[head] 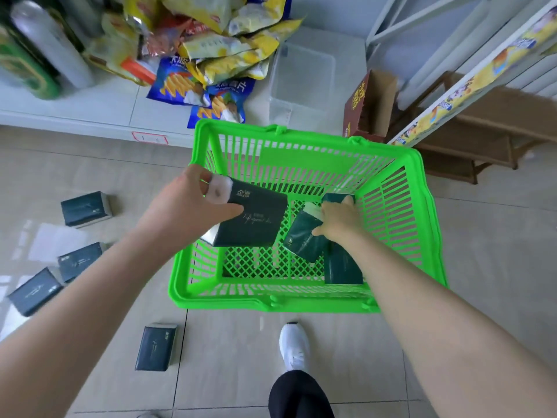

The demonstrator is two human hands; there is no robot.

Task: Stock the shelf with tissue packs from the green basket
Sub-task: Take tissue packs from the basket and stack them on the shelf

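Tissue pack [253, 220] pinched by left hand [184, 200] over basket [271, 303]'s left edge; right hand [340, 221] grips another pack [304, 239] (mid-basket).

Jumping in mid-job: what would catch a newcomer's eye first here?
The bright green basket on the tiled floor in the centre dominates. Over its left side the left hand holds a dark tissue pack, while the right hand grips a second pack inside it. Four loose packs lie scattered on the floor at left.
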